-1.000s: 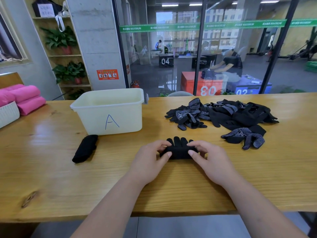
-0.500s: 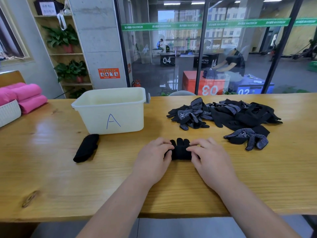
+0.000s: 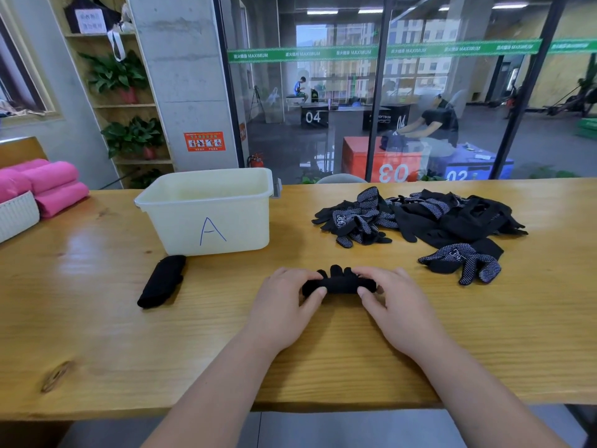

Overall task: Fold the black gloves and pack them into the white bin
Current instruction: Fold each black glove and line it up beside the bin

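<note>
Two hands meet over the middle of the wooden table (image 3: pixel 97 334), set well back from its near edge, and a wide band of open wood runs between the forearms and that edge. To the left, more open wood stretches out to a white basket (image 3: pixel 16 215) and some rolled pink towels (image 3: pixel 48 185) at the table's far left end. The white bin (image 3: pixel 210 218), marked with a blue letter A on its near wall, stands behind and to the left of the hands, with a gap of wood between them. Its back rim sits close to the far edge of the table, where a glass wall (image 3: pixel 420 108) rises. A folded glove (image 3: pixel 163 281) lies just in front of the bin's near left corner, its far end at the foot of the bin. A pile of gloves (image 3: pixel 420 215) sprawls to the right rear, and one dotted glove (image 3: pixel 462 261) lies apart, nearest the right hand. Between the hands a rolled glove (image 3: pixel 339 284) rests on the wood as a short, thick black bundle lying crosswise, with a few black fingertips poking out along its far side. The left hand (image 3: pixel 284 305) curls its fingers over the left end with the thumb tucked against the near side. The right hand (image 3: pixel 394 305) grips the right end the same way.
</note>
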